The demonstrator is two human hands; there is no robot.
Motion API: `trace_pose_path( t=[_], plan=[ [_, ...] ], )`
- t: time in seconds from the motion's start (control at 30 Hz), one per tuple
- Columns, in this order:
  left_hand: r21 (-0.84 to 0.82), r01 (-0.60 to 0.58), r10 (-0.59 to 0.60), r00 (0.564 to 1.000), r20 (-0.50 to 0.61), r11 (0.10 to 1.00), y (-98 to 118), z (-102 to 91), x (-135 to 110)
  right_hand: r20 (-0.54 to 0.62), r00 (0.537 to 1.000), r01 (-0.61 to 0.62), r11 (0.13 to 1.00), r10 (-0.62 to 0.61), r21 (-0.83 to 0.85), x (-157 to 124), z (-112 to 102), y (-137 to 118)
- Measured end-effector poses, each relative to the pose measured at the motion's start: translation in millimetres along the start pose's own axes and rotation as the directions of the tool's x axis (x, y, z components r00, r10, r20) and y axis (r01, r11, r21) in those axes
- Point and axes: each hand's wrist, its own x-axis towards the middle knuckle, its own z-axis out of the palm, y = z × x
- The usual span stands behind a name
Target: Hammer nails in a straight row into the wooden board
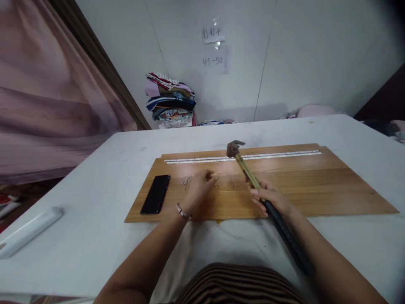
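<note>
A claw hammer (248, 174) with a rusty head and a black grip slants across the view, its head raised over the wooden board (303, 181). My right hand (272, 197) is wrapped round its handle. Low over the middle of the board, my left hand (202, 185) is closed in a pinch; what its fingertips hold is too small to make out. A small pile of nails (186, 180) lies just left of that hand. Several dark dots (232, 187), perhaps nails or holes, run in a row along the board between my hands.
A black phone (155, 194) lies on the board's left end. Two white measuring strips (278, 156) run along its far side. The white table (95, 190) carries a white object (30, 232) at left. Folded cloths (171, 99) are stacked by the wall.
</note>
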Motion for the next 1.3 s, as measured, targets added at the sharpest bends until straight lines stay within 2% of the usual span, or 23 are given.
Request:
trace_pose_path(
  t=[0.07,0.13,0.43,0.7,1.03,1.3],
  plan=[
    [0.128,-0.013,0.016,1.000,-0.018,0.992,-24,6.0,-10,0.031,0.999,-0.018,1.000,0.018,-0.005,-2,1,8],
    [0.168,-0.070,0.078,0.996,-0.041,0.983,-35,13.4,-17,0.059,0.998,-0.020,1.000,0.019,0.007,-2,5,13],
    [0.319,-0.254,0.273,0.962,-0.015,0.913,-40,30.2,-22,0.010,0.999,0.031,0.999,-0.031,0.010,-7,9,9],
    [0.523,-0.408,0.442,0.894,0.064,0.749,-50,37.8,-24,-0.004,1.000,0.025,1.000,-0.025,0.013,-5,8,9],
    [0.493,-0.364,0.403,0.915,0.030,0.790,-50,38.4,-22,0.006,1.000,0.006,1.000,-0.006,-0.003,-5,7,15],
    [0.481,-0.282,0.294,0.954,0.052,0.830,-43,34.7,-21,-0.005,1.000,-0.014,0.997,0.014,-0.069,-4,6,14]
  ],
)
